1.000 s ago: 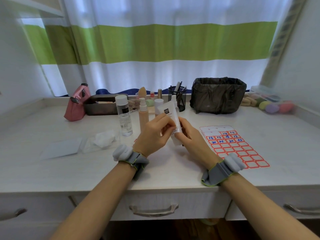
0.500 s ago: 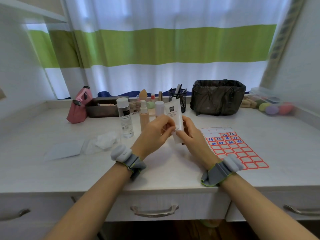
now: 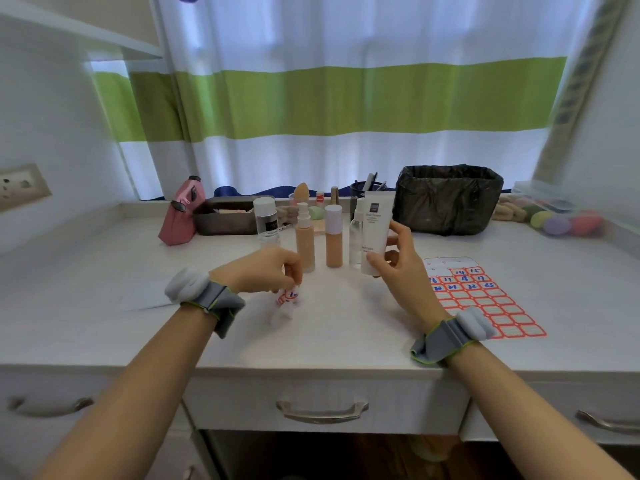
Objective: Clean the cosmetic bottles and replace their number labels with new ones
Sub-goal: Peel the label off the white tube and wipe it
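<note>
My right hand [image 3: 401, 265] grips a white cosmetic tube [image 3: 374, 230] upright, just left of the red label sheet [image 3: 485, 299] with blue numbers. Lower on the desk, my left hand [image 3: 266, 271] pinches a small red-edged number label [image 3: 288, 295] over a blurred white scrap [image 3: 282, 315]. Behind my hands stand a beige pump bottle [image 3: 305, 240], a beige bottle with a white cap [image 3: 334, 237], a clear spray bottle [image 3: 356, 237] and a clear bottle with a white cap [image 3: 266, 220].
A black-lined bin [image 3: 446, 199] stands at the back right, with a pen cup [image 3: 363, 192] beside it. A pink pouch [image 3: 180, 216] and a dark tray [image 3: 225, 216] are at the back left. Coloured sponges [image 3: 561, 220] lie far right. A drawer handle [image 3: 322, 410] is below.
My hands have parted. The left hand pulled away from the tube, down and left, with a number label in its fingers. The right hand keeps the tube, now raised upright.
</note>
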Available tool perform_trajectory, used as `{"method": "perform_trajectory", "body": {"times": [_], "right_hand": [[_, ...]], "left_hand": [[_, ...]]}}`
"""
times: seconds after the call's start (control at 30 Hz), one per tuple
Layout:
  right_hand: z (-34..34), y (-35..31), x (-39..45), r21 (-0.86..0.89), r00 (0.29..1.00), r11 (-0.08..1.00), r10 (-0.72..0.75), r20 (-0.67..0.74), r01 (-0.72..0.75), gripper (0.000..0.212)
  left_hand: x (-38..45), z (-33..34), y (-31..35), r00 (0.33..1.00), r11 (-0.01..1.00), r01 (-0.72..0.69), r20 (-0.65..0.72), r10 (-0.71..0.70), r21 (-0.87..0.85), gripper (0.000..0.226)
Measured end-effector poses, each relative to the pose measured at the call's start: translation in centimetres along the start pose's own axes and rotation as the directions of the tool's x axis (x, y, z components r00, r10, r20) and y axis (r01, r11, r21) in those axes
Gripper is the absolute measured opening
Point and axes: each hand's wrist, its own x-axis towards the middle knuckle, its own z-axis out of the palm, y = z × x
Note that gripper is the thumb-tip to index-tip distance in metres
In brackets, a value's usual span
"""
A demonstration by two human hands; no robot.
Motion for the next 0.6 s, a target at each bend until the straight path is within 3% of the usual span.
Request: {"method": "perform_trajectory", "body": {"times": [0.1, 0.3, 0.47, 0.6], "right_hand": [[-0.2, 0.1, 0.2, -0.015, 0.999, 1.000, 0.016, -0.042, -0.016, 0.057], [-1.3, 0.3, 0.9, -0.040, 0.989, 0.993, 0.106, -0.104, -0.111, 0.055], [-2.7, 0.9, 2.6, -0.139, 0.983, 0.975, 0.159, -0.094, -0.171, 0.050], [-3.2, 1.4, 4.1, -0.211, 0.981, 0.958, 0.192, -0.028, -0.194, 0.049]], "left_hand": [[-0.2, 0.1, -0.2, 0.998, 0.999, 0.037, 0.042, -0.037, -0.001, 0.018], [-0.4, -0.5, 0.4, 0.997, 0.998, 0.066, 0.042, -0.065, -0.021, 0.011], [-0.1, -0.9, 1.3, 0.996, 0.998, 0.020, -0.086, -0.025, -0.053, 0.010], [0.4, -0.3, 1.9, 0.994, 0.998, -0.017, -0.113, 0.010, -0.056, 0.014]]}}
